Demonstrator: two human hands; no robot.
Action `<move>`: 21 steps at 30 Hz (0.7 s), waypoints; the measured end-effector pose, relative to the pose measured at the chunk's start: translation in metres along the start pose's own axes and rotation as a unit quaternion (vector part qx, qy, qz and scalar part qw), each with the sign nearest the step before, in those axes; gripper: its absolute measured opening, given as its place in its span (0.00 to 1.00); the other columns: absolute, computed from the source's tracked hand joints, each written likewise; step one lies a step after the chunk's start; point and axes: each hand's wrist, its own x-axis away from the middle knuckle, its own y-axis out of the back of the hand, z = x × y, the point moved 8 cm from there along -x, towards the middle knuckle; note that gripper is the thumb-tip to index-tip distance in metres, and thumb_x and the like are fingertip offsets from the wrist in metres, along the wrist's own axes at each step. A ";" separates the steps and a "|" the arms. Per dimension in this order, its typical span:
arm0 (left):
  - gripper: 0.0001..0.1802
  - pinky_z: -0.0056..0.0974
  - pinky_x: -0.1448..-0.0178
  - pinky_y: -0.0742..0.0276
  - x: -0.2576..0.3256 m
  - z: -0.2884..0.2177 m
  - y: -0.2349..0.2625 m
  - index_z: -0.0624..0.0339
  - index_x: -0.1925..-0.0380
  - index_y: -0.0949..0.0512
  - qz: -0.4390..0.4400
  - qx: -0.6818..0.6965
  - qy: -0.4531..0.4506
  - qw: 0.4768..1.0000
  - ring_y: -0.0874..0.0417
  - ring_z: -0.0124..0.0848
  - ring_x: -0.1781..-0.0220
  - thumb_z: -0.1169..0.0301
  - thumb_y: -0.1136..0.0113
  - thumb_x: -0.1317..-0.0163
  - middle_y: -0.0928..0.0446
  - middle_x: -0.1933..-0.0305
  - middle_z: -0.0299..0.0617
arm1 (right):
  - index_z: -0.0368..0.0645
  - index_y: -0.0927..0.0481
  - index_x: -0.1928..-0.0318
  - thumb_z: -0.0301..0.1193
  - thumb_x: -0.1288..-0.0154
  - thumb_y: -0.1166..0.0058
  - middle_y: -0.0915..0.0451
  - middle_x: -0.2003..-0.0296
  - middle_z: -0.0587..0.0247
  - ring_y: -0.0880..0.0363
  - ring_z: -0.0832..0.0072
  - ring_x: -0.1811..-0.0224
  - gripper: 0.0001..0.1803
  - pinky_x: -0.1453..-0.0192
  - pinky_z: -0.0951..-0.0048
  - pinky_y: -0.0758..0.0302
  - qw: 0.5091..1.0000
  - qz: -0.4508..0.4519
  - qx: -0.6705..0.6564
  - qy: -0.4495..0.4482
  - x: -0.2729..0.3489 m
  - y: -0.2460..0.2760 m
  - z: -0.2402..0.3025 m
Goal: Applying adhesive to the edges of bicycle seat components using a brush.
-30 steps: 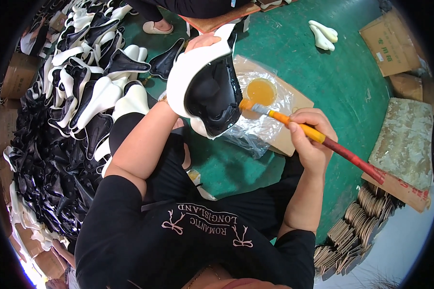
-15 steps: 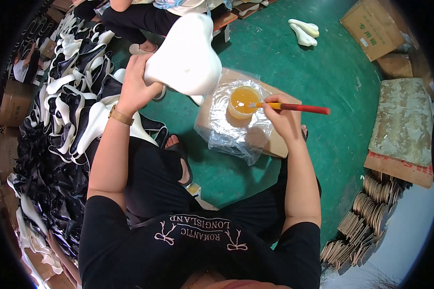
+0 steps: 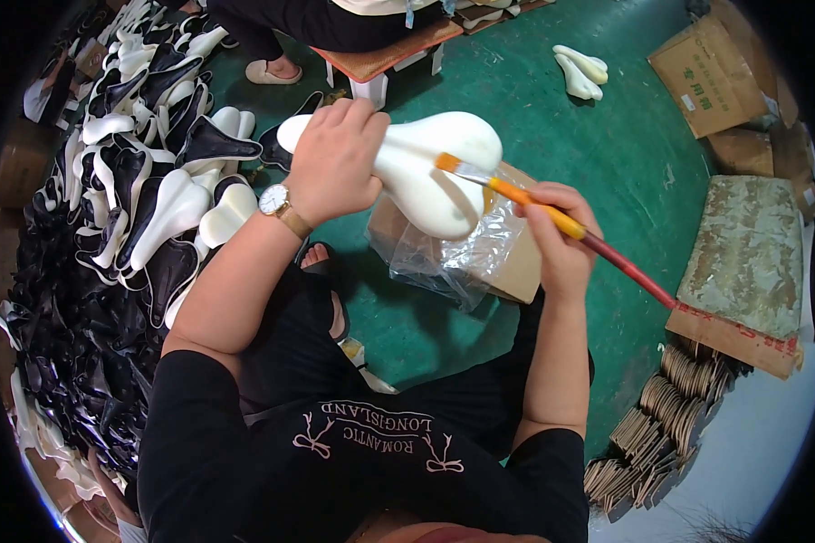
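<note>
the narrow end of a white bike seat [image 3: 428, 185] is gripped by the left hand [image 3: 340, 161], fingers closed over it. the seat is held above a cardboard box [image 3: 519, 267] partly covered with clear plastic [image 3: 439, 271]. a paintbrush [image 3: 509, 189] is gripped by its handle in the right hand [image 3: 561, 233]; its bristles are seen over the seat, but whether they touch cannot be told. white and black seats [image 3: 169, 213] are piled at the left.

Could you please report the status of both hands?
Left hand: gripping narrow part of smooth white saddle-shaped piece. Right hand: holding red-and-yellow long-handled brush, orange bristles over the piece, contact unclear. Piece partly hides plastic-draped brown cardboard box.
</note>
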 end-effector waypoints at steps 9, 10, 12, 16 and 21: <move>0.26 0.41 0.46 0.31 -0.006 -0.009 -0.007 0.61 0.58 0.26 0.018 0.012 0.020 1.000 0.27 0.43 0.53 0.73 0.42 0.66 0.28 0.57 0.45 | 0.37 0.20 0.68 0.18 0.50 0.40 0.21 0.67 0.60 0.22 0.73 0.62 0.07 0.57 0.74 0.26 0.994 -0.032 0.096 0.049 0.001 0.036 0.022; 0.26 0.41 0.46 0.31 -0.006 -0.012 -0.009 0.61 0.58 0.26 0.022 0.012 0.018 1.000 0.27 0.43 0.53 0.73 0.42 0.66 0.28 0.57 0.45 | 0.37 0.19 0.67 0.17 0.50 0.40 0.20 0.65 0.60 0.21 0.71 0.60 0.08 0.56 0.73 0.25 0.992 -0.015 0.102 0.069 0.001 0.016 0.031; 0.24 0.38 0.50 0.32 -0.008 -0.023 -0.001 0.62 0.62 0.26 -0.017 0.005 -0.010 1.000 0.27 0.41 0.56 0.73 0.42 0.67 0.29 0.61 0.44 | 0.39 0.18 0.63 0.18 0.50 0.40 0.18 0.62 0.59 0.19 0.70 0.56 0.11 0.52 0.71 0.25 0.975 0.077 0.136 0.159 0.000 -0.027 0.044; 0.24 0.39 0.50 0.32 -0.005 -0.015 -0.001 0.62 0.61 0.26 -0.026 0.007 0.001 1.000 0.27 0.41 0.56 0.72 0.42 0.67 0.29 0.62 0.44 | 0.38 0.20 0.67 0.18 0.50 0.40 0.20 0.68 0.60 0.21 0.72 0.65 0.08 0.58 0.75 0.26 0.977 0.050 0.180 0.103 -0.008 0.006 0.027; 0.25 0.40 0.51 0.31 -0.003 -0.008 -0.002 0.62 0.61 0.25 -0.009 0.011 0.031 0.999 0.27 0.42 0.56 0.72 0.41 0.67 0.28 0.61 0.45 | 0.37 0.21 0.68 0.18 0.48 0.42 0.21 0.67 0.59 0.23 0.73 0.64 0.05 0.58 0.75 0.26 0.984 -0.074 0.136 0.091 0.005 0.054 0.034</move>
